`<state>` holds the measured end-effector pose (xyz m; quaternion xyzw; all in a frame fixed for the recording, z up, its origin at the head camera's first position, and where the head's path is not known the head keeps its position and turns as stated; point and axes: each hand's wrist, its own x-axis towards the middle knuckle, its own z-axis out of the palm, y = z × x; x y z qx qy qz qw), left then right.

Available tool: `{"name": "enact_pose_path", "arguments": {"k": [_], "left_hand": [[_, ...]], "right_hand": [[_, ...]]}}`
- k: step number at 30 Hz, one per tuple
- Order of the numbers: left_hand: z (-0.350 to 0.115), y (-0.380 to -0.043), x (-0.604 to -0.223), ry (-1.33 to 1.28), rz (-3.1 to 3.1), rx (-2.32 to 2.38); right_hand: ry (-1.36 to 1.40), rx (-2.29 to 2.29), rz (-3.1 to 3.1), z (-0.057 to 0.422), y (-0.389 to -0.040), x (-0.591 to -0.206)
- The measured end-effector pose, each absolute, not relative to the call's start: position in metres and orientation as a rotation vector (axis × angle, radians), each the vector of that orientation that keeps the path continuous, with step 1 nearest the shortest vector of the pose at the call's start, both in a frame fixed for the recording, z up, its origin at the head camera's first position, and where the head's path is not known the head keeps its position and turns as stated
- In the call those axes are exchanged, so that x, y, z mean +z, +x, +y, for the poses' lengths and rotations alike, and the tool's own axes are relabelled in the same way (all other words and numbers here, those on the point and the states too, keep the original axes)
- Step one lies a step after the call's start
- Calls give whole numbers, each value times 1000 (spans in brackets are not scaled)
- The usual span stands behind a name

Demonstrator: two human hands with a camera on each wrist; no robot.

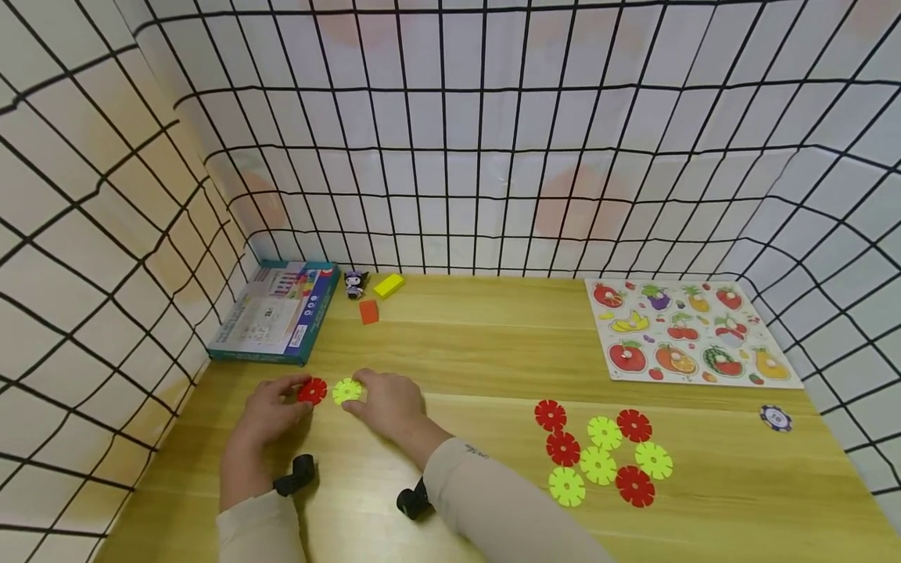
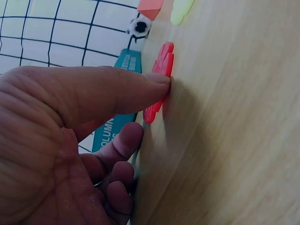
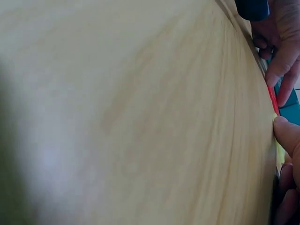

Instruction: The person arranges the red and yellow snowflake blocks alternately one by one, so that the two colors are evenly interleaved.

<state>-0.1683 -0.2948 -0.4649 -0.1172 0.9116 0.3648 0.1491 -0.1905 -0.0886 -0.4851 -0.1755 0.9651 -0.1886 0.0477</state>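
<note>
My left hand (image 1: 269,408) pinches a red notched plastic disc (image 1: 314,391) by its left side, between thumb and forefinger. In the left wrist view the thumb (image 2: 140,84) presses on the edge of this red disc (image 2: 163,63), low over the wooden table. Just to the right, my right hand (image 1: 391,403) pinches a yellow-green notched disc (image 1: 346,390) by its right side. A narrow gap separates the two discs in the head view. In the right wrist view the yellow disc (image 3: 280,152) is mostly hidden by the right hand's thumb (image 3: 284,129).
Several loose red and yellow discs (image 1: 597,466) lie on the right. Behind them is a fruit puzzle board (image 1: 598,328), with a poker chip (image 1: 776,418) beside it. A blue box (image 1: 256,313), small figurine (image 1: 355,285), yellow block (image 1: 389,286) and orange block (image 1: 369,312) stand back left. Black grid mesh (image 1: 482,156) encloses the table.
</note>
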Motion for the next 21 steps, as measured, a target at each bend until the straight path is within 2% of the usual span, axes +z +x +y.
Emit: {"name": "enact_pose_path", "arguments": {"k": [10,16,21], "left_hand": [[-297,-169,-463,-279,2625,1080],[-284,-173,-460,-221,2643,1068],[-267,-179,-463,-161,2612,1055]], "right_hand": [[-573,-600,2935,-90,-191,-486],[-645,-856,2793,-74,-187,-484],[-601,-1106,2599,-51,-180,-472]]}}
